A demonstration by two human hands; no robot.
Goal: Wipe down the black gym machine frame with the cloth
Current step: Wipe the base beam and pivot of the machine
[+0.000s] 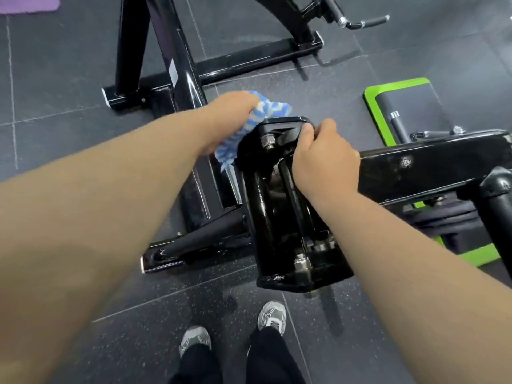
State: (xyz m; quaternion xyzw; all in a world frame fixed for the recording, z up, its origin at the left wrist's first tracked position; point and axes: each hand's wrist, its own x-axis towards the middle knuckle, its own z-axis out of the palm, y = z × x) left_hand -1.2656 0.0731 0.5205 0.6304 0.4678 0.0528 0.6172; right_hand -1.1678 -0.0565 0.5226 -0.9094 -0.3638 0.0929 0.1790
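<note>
Fingers of the left hand (225, 121) close around a blue-and-white striped cloth (253, 126), pressing it to the far left corner of a black bracket housing (277, 189) on the gym machine frame (177, 65). The right hand (322, 159) curls over the housing's top edge, thumb on the rim, steadying it. Firm strokes along each face, working round the bolts (267, 141), would likely clean best. Both forearms reach forward and down over grey sneakers (273, 315) on dark rubber flooring (69, 79).
</note>
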